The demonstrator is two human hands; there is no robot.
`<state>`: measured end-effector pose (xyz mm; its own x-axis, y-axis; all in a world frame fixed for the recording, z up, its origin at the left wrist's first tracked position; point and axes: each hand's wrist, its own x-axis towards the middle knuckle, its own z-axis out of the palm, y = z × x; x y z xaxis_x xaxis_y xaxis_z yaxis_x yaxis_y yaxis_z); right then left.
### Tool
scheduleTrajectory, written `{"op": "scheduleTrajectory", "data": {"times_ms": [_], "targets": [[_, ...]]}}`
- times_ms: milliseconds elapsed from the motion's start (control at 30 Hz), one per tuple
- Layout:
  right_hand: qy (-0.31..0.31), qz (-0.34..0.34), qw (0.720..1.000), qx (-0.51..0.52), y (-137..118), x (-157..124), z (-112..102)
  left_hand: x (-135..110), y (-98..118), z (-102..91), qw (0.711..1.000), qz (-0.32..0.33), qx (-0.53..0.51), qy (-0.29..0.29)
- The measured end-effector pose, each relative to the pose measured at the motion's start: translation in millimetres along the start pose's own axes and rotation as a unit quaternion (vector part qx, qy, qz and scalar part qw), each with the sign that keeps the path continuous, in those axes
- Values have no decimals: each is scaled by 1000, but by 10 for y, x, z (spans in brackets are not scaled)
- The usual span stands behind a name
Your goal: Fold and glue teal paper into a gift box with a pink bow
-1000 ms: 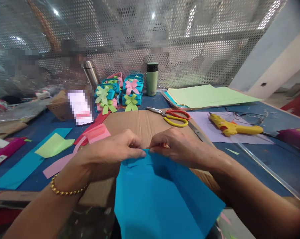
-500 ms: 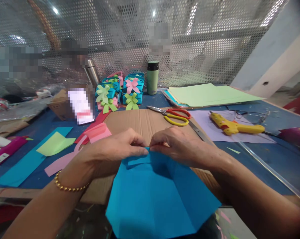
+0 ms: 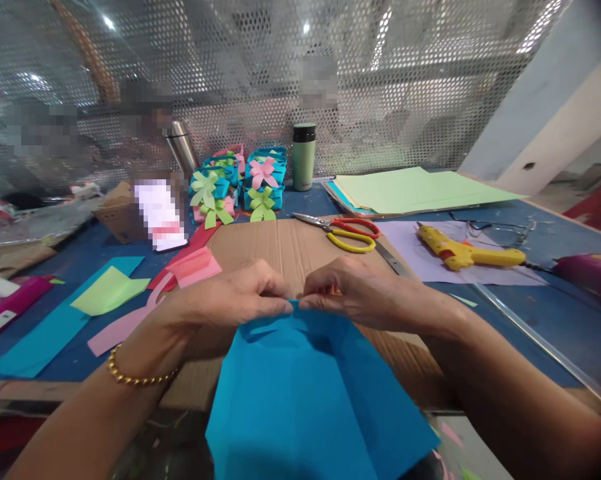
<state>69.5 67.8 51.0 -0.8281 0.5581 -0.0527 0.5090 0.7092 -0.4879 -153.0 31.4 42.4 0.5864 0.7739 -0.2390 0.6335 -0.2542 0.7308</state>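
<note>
A creased sheet of blue paper (image 3: 290, 400) hangs toward me over the table's front edge. Its far edge is pinched between the thumb and fingers of my left hand (image 3: 245, 290). Close beside it, my right hand (image 3: 345, 287) pinches the same edge, the two thumbs nearly touching. The sheet bends up along folds at its far end and right side. Under my hands lies a cardboard sheet (image 3: 260, 240). Just beyond them rest scissors (image 3: 350, 237) with red and yellow handles, and a metal ruler-like strip (image 3: 390, 259) lies beside these.
A yellow glue gun (image 3: 470, 253) lies on purple paper at the right, near a clear stick (image 3: 535, 340). Green sheets (image 3: 415, 190) are stacked behind. Flower-trimmed paper baskets (image 3: 263, 180), a green tumbler (image 3: 304, 157) and a phone (image 3: 160, 217) stand at the back. Paper strips (image 3: 45, 333) lie left.
The near part of the blue paper has swung slightly down and left, and its pinched edge has dropped a little. Both hands keep their pinch.
</note>
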Motion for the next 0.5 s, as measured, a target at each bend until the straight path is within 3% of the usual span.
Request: {"op": "scheduleTrajectory", "data": {"times_ms": [233, 500], "targets": [[-6, 3, 1000, -11, 22, -22, -18, -26, 24, -17, 1000, -20, 11, 1], [21, -40, 997, -69, 20, -64, -15, -27, 16, -39, 1000, -10, 18, -4]]}}
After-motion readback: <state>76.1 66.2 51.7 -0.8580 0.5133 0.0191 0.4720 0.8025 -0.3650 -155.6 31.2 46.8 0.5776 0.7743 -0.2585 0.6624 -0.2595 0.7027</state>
